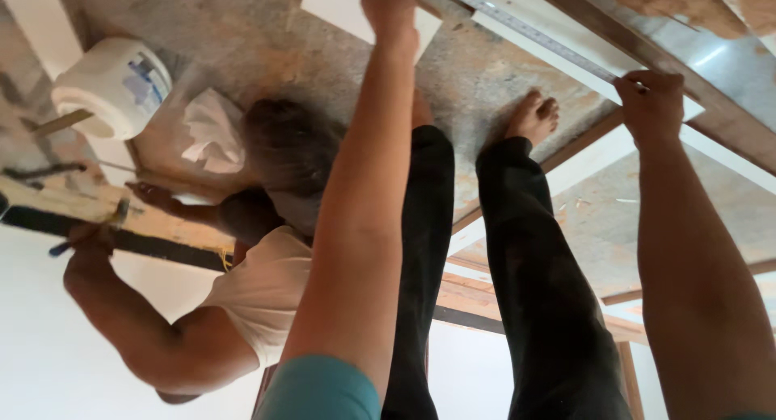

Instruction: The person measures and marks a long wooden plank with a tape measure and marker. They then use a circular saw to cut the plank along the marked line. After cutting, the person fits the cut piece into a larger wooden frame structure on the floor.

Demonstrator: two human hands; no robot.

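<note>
Metal ruler [533, 33] pinched by right hand [651, 105]; left hand [390, 12] cut off, grip unclear.

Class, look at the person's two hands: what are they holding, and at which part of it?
A long metal ruler lying on a white strip. The right hand presses its near end; the left hand is further along, its contact partly out of frame.

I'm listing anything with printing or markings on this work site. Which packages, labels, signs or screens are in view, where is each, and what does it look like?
White plastic bucket: far left on the floor, round, with a blue and grey printed label on its side.
Metal ruler: top right, long, thin and grey with printed graduations, held at each end by the left hand and right hand.
No signs or screens.
</note>
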